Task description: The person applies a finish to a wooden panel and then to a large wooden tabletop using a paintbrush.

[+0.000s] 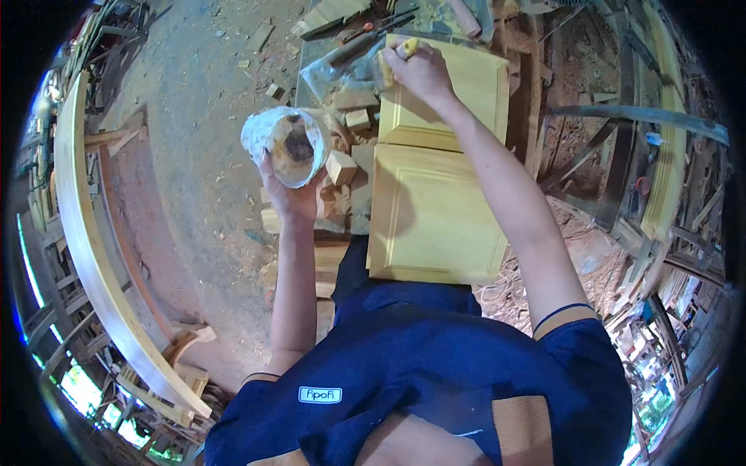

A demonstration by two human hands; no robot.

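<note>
My left hand (291,194) is wrapped round a white plastic tub (263,132), tilted so its open mouth faces up toward me; brown residue with a dark patch shows inside. My right hand (423,76) is closed on a paintbrush (410,48) with a yellow handle, at the far left edge of a panelled wooden door (447,210). The brush's bristle end sits close to that edge, partly behind my fingers. The pale yellow door has two raised panels, and its near end lies by my lap.
Wood offcut blocks (340,167) lie left of the door. Beyond them are a clear plastic bag (322,78) and tools with dark handles (373,31). A long pale board (101,287) curves along the left. Timber strips (672,132) are stacked at right, and shavings litter the ground (194,155).
</note>
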